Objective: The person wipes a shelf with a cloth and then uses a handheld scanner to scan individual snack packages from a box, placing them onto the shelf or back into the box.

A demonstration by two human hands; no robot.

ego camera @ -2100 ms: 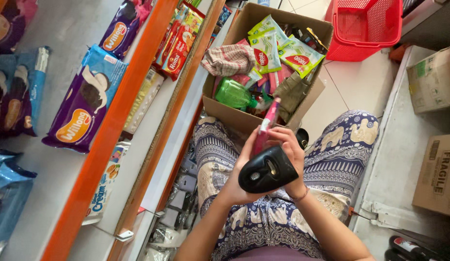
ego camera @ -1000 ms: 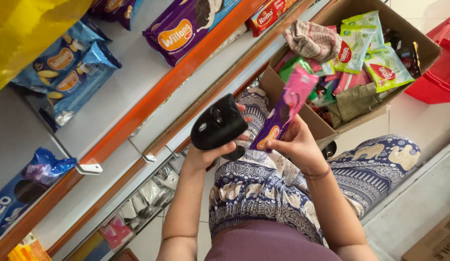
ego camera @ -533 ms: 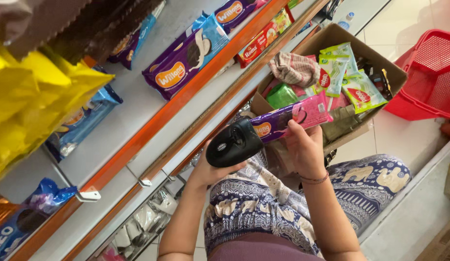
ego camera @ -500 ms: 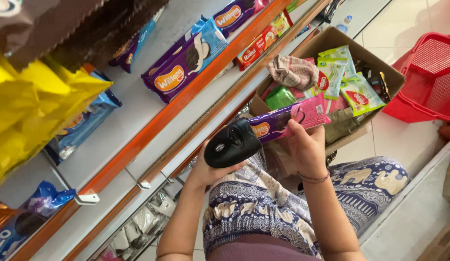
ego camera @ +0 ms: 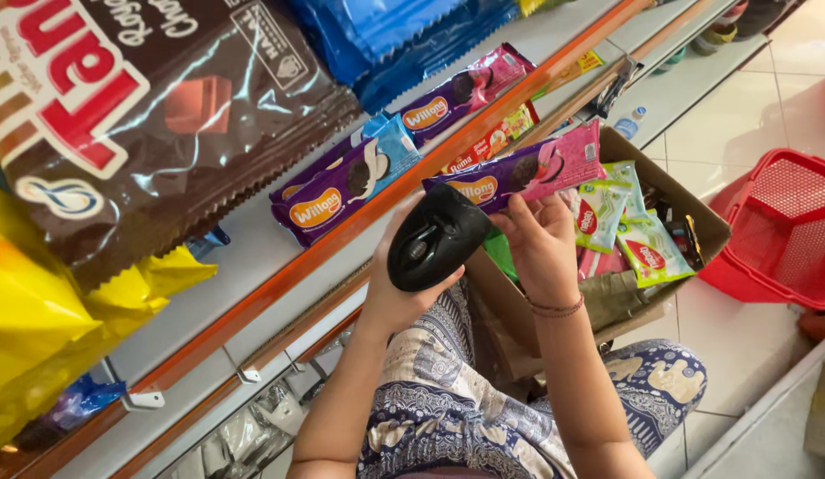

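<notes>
Step, head view: scanning, judged from the black handheld scanner point(ego camera: 435, 247) aimed at the purple biscuit pack point(ego camera: 519, 175)
Left hand point(ego camera: 396, 297): fingers wrapped tight round the scanner's smooth, rounded plastic body
Right hand point(ego camera: 542, 244): fingers pinched on the pack's lower edge, holding it level above the cardboard box point(ego camera: 696, 217)
Pack: long, glossy, crinkly foil
Next move: probably needs the pack's code side square to the scanner
Shelf point(ego camera: 253, 239): grey board, orange edge

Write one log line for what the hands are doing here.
left hand: holds black scanner | right hand: holds purple-pink biscuit pack | scanner touches pack
</notes>
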